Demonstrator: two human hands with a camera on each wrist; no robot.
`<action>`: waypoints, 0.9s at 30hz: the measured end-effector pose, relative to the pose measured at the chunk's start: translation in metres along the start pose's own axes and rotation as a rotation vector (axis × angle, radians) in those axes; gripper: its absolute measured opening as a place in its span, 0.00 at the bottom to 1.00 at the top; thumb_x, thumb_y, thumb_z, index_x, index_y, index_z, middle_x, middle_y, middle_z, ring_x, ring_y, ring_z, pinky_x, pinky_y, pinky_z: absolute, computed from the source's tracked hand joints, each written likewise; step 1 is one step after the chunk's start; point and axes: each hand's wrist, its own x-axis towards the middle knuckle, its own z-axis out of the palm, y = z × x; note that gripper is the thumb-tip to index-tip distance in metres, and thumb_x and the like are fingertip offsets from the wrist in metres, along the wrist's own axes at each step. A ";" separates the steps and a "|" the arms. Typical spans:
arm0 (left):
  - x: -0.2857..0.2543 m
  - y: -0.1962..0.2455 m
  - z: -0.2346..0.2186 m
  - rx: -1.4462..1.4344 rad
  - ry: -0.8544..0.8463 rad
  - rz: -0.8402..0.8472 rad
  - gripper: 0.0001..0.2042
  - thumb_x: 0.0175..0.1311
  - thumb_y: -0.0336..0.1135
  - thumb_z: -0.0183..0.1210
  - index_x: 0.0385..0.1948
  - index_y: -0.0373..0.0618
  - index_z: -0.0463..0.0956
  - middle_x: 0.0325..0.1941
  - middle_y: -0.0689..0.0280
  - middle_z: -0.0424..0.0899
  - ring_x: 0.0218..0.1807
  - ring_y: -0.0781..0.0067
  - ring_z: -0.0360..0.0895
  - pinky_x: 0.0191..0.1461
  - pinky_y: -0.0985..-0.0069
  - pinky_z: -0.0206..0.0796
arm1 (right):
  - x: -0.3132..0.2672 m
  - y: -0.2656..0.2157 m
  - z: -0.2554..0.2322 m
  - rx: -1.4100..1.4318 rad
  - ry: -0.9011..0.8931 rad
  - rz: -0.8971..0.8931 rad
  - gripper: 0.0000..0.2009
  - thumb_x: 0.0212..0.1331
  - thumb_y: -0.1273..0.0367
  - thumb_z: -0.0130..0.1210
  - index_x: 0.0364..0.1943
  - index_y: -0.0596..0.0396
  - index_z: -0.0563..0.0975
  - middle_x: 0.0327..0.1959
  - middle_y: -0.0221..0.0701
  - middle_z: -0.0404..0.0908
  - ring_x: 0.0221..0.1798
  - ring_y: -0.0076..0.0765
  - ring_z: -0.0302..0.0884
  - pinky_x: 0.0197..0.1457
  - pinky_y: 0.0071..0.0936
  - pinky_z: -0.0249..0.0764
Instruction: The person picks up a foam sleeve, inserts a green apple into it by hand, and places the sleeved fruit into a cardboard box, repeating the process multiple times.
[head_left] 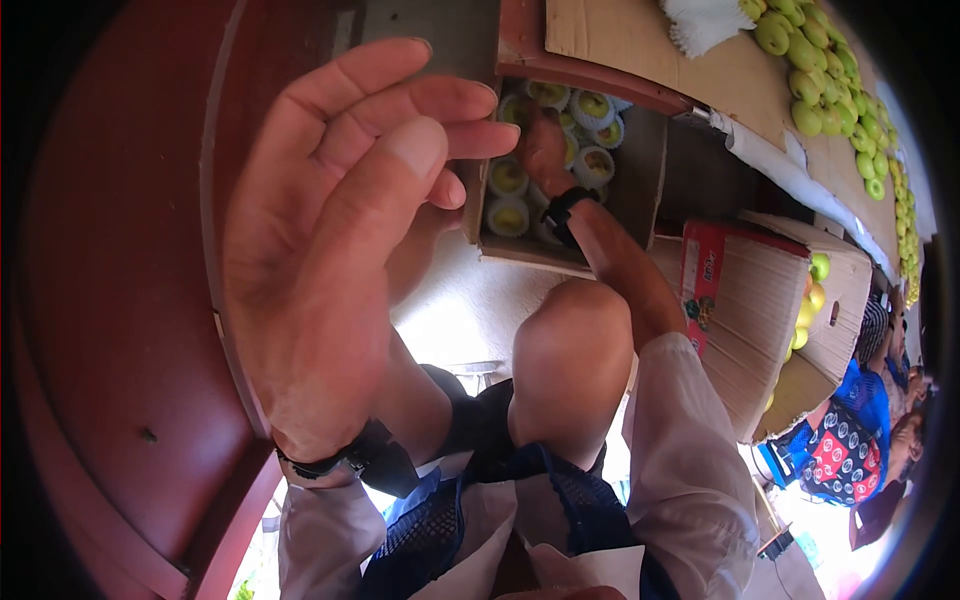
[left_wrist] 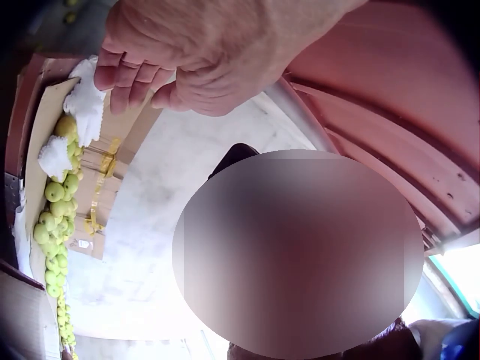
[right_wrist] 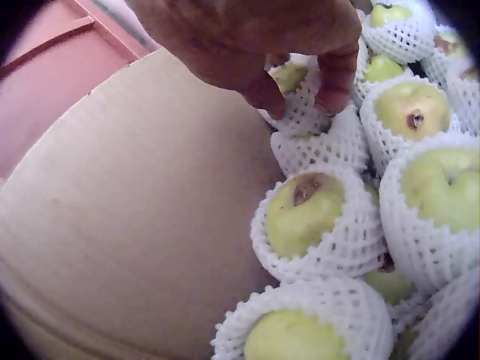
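My right hand (head_left: 545, 155) reaches down into a cardboard box (head_left: 635, 180) of green apples in white foam nets. In the right wrist view, the thumb and fingers of the right hand (right_wrist: 262, 37) curl over a netted apple (right_wrist: 289, 78) at the box wall, a fingertip on either side of it. Another netted apple (right_wrist: 304, 214) with a brown blemish lies just below. My left hand (head_left: 320, 225) is raised palm inward close to the head camera, its fingers loosely bent with nothing held. The left wrist view shows the left hand (left_wrist: 202, 52) from below.
A second cardboard box (head_left: 745, 320) with apples stands at the right. Bare green apples (head_left: 820, 80) are heaped on a cardboard-covered counter (head_left: 620, 35). A red panel (head_left: 120, 250) rises on the left. People (head_left: 850, 440) are visible at far right.
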 end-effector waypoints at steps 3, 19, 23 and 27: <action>-0.001 0.010 0.008 0.025 0.018 -0.045 0.21 0.74 0.31 0.48 0.63 0.27 0.64 0.57 0.48 0.79 0.56 0.60 0.80 0.53 0.70 0.67 | 0.011 0.017 0.017 -0.087 0.049 -0.047 0.31 0.51 0.69 0.62 0.65 0.41 0.71 0.54 0.50 0.73 0.51 0.65 0.79 0.51 0.54 0.79; 0.006 -0.002 0.017 -0.022 0.042 0.020 0.11 0.73 0.33 0.58 0.51 0.39 0.77 0.37 0.68 0.81 0.37 0.81 0.76 0.39 0.82 0.63 | -0.029 0.005 -0.071 0.073 -0.097 0.156 0.35 0.57 0.63 0.63 0.71 0.51 0.66 0.56 0.51 0.81 0.50 0.52 0.85 0.48 0.43 0.81; 0.010 -0.007 0.014 0.030 0.039 0.019 0.10 0.74 0.38 0.58 0.41 0.42 0.81 0.25 0.75 0.76 0.28 0.86 0.70 0.34 0.83 0.59 | -0.084 -0.016 -0.137 0.561 -0.374 0.327 0.25 0.62 0.57 0.64 0.59 0.54 0.77 0.49 0.38 0.85 0.43 0.34 0.86 0.43 0.30 0.79; 0.012 -0.008 0.020 -0.019 0.051 -0.006 0.14 0.75 0.45 0.58 0.38 0.43 0.81 0.22 0.75 0.72 0.26 0.84 0.68 0.33 0.82 0.59 | -0.148 -0.033 -0.188 0.763 -0.381 0.255 0.26 0.67 0.51 0.61 0.59 0.55 0.78 0.46 0.32 0.84 0.46 0.28 0.83 0.42 0.23 0.75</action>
